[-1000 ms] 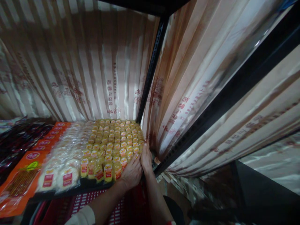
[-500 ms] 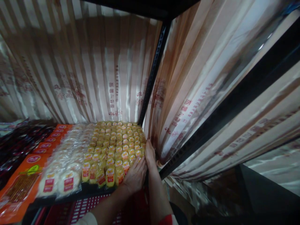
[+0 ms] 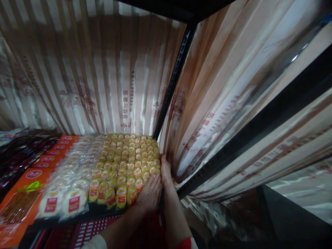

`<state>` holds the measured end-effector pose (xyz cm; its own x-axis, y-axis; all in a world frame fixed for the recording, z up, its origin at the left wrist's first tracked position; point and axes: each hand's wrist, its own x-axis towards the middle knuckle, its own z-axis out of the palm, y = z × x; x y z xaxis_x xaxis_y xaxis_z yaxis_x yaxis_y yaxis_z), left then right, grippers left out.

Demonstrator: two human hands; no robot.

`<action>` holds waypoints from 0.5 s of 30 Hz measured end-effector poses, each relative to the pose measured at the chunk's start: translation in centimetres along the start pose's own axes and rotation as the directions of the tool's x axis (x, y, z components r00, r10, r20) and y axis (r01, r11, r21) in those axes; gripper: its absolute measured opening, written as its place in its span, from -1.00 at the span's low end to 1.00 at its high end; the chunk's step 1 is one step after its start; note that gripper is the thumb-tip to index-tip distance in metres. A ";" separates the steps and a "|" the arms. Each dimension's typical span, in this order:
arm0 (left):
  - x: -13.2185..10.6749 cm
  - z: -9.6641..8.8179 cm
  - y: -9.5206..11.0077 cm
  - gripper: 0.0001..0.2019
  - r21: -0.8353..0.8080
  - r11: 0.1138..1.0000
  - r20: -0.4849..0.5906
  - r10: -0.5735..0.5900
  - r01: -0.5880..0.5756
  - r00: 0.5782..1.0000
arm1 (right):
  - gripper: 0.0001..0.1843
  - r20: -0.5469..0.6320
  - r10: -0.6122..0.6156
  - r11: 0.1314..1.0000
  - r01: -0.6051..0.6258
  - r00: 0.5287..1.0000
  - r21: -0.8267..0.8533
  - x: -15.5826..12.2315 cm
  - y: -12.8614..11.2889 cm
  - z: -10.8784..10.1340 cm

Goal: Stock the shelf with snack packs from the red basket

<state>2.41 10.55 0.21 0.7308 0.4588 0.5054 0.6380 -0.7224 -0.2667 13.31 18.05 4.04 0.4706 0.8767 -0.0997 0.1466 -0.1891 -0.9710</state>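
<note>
Rows of small yellow wrapped cakes (image 3: pixel 126 166) with red and white labels stand packed together on a dark shelf (image 3: pixel 75 215). My left hand (image 3: pixel 150 193) lies over the front right corner of these rows, its fingers stretched out against the packs. Along the right side of the rows rests my right hand (image 3: pixel 166 169), fingers extended and pointing to the back. Both hands touch or nearly touch the cakes, and neither is wrapped round one. Some packs are hidden under my left hand.
Clear-wrapped round white pastries (image 3: pixel 74 200) and orange snack bags (image 3: pixel 22 199) line the shelf to the left, beside dark packages (image 3: pixel 20 155). Black metal posts (image 3: pixel 172 83) and a printed curtain (image 3: pixel 103 69) enclose the corner. A red plastic basket (image 3: pixel 86 230) sits below the shelf edge.
The camera view has shifted slightly. My hands stay almost in place at the right side of the yellow cakes, and the rows look the same.
</note>
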 end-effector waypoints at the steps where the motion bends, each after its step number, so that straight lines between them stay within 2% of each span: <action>1: 0.0 0.0 0.0 -0.51 0.000 1.000 -0.007 -0.001 0.001 1.000 | -0.29 -0.004 0.011 1.000 -0.011 1.000 -0.020 0.0 -0.2 0.0; 9: -0.3 0.7 0.2 -0.48 0.007 1.000 -0.018 -0.015 0.015 1.000 | -0.23 -0.034 0.050 0.973 -0.057 0.998 -0.222 0.6 -2.5 -0.1; 15: -0.6 1.0 0.2 -0.46 -0.062 0.998 0.008 -0.011 0.012 1.000 | -0.24 -0.035 0.011 0.971 -0.019 0.999 -0.238 1.0 -1.6 0.2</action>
<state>2.36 10.65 -0.97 0.7255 0.4714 0.5015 0.6304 -0.7476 -0.2093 13.31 19.31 5.49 0.5021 0.8587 -0.1027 0.3404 -0.3054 -0.8893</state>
